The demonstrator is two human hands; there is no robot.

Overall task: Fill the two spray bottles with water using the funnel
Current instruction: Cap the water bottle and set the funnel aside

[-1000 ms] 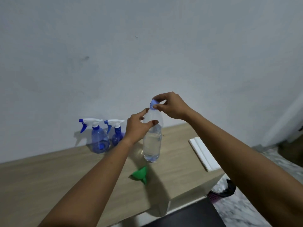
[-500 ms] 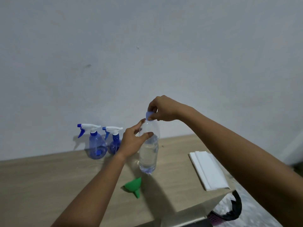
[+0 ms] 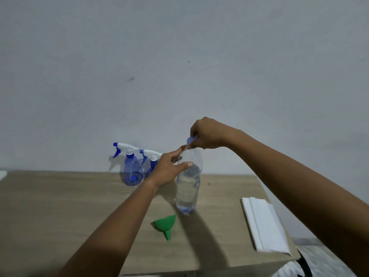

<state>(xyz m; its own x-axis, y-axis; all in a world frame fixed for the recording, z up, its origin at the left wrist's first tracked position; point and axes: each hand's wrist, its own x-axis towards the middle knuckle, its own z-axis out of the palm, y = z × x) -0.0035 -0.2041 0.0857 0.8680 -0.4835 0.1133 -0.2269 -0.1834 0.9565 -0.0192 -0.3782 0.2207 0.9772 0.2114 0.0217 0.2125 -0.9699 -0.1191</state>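
A clear plastic water bottle (image 3: pixel 187 188) stands upright on the wooden table (image 3: pixel 60 206), partly filled. My right hand (image 3: pixel 205 134) pinches its pale blue cap (image 3: pixel 190 140) at the neck. My left hand (image 3: pixel 169 166) is at the bottle's shoulder, fingers loose and partly spread, thumb touching the plastic. Two blue spray bottles with white triggers stand by the wall: one (image 3: pixel 130 168) at the left, the other (image 3: pixel 151 162) half hidden behind my left hand. A green funnel (image 3: pixel 165 225) lies on its side in front of the water bottle.
A folded white cloth or paper stack (image 3: pixel 263 224) lies near the table's right edge. A plain grey wall (image 3: pixel 179 66) rises directly behind the table. Dark items show on the floor at the lower right.
The view has tilted down and shifted, so the table fills more of the frame. My left hand's grip on the bottle has loosened, fingers spreading. The right hand stays on the cap.
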